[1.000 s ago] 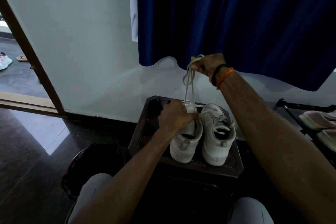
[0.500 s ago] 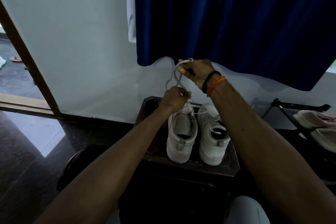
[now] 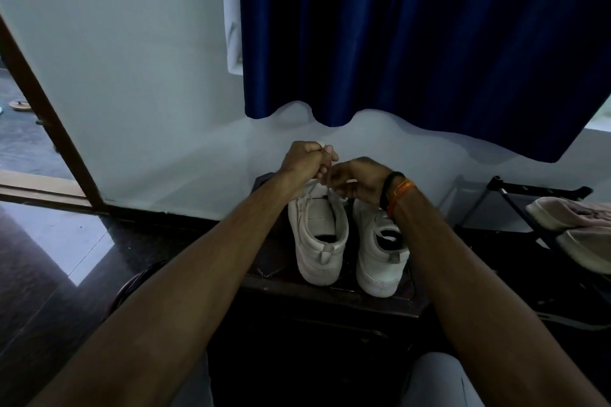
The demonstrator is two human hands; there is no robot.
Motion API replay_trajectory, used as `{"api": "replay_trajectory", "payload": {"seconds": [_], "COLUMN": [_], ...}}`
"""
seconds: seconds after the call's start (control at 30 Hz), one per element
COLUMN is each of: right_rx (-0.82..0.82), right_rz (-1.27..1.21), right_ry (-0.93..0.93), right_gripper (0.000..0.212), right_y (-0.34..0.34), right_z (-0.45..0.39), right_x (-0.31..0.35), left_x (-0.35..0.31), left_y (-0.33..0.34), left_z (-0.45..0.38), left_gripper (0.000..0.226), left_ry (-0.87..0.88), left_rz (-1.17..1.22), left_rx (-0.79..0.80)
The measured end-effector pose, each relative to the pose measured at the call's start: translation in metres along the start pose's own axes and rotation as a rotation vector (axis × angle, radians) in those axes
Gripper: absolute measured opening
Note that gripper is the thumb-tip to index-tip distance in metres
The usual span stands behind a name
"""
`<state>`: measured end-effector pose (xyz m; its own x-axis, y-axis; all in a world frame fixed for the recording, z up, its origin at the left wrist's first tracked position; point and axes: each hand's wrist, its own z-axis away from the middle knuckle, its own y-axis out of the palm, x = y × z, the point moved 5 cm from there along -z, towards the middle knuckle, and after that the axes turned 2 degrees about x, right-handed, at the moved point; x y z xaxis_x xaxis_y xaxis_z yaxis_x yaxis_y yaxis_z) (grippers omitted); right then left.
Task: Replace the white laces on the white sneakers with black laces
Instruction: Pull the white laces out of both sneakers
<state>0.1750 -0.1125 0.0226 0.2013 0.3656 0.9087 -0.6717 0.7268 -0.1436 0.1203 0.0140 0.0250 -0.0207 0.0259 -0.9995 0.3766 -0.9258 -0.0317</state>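
Note:
Two white sneakers stand side by side, heels towards me, on a dark low table (image 3: 330, 291). Over the toe of the left sneaker (image 3: 319, 235) my left hand (image 3: 305, 162) grips a bunched white lace (image 3: 322, 144), whose loop shows above my fingers. My right hand (image 3: 358, 180) sits just right of it and pinches a strand of the same lace (image 3: 330, 190) running down to the shoe's front. The right sneaker (image 3: 380, 251) still has white laces across its tongue, partly hidden by my right wrist. No black laces are in view.
A dark blue curtain (image 3: 413, 43) hangs over the white wall behind the table. A black shoe rack (image 3: 542, 195) at the right holds a pair of pale pink shoes (image 3: 572, 215). An open doorway (image 3: 20, 129) is at the left.
My right hand has come down from head height to just above the shoe's toe. My left hand has risen off the left sneaker and gathered the lace, so both hands now meet.

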Motion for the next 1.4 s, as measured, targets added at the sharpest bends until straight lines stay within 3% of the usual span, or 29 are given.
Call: {"api": "replay_trajectory", "payload": {"seconds": [0.1,0.3,0.37,0.5,0.63,0.8,1.0,1.2,1.27,1.4], "right_rx": [0.009,-0.156,-0.224,-0.340,-0.439,-0.447,-0.531,-0.598,-0.595,-0.430], "right_rz": [0.129,0.436,0.504,0.632,0.768,0.718,0.360,0.096,0.060,-0.022], "right_ry": [-0.071,-0.184,-0.174,-0.198,-0.254,-0.275,-0.381,-0.515,-0.549,-0.535], "right_gripper": [0.019,0.028,0.024,0.010,0.029,0.016,0.004,0.011,0.006,0.008], "right_y": [0.008,0.005,0.000,-0.013,-0.013,-0.013,-0.024,-0.031,-0.028,-0.009], "right_z": [0.000,-0.005,-0.004,-0.003,-0.003,-0.003,-0.001,0.010,0.012,0.003], "right_x": [-0.005,-0.007,-0.004,0.003,0.008,0.013,0.046,0.089,0.092,0.077], "left_x": [-0.005,-0.011,-0.004,0.017,0.035,0.031,0.023,0.021,0.023,0.021], "left_y": [0.005,0.005,0.006,0.004,0.008,0.020,0.021,0.017,0.016,0.009], "left_z": [0.002,0.003,0.005,0.025,0.045,0.058,0.072,0.074,0.073,0.063], "left_gripper": [0.026,0.022,0.015,0.052,0.081,0.075,0.042,0.046,0.058,0.067], "left_ry": [0.033,0.124,0.074,-0.079,-0.047,-0.011,0.032,0.046,0.042,-0.011], "left_rz": [-0.029,-0.048,-0.052,-0.263,-0.446,-0.648,-0.688,-0.645,-0.648,-0.595], "left_rx": [0.022,0.046,0.061,-0.041,-0.138,-0.116,-0.114,-0.077,-0.071,-0.029]}}
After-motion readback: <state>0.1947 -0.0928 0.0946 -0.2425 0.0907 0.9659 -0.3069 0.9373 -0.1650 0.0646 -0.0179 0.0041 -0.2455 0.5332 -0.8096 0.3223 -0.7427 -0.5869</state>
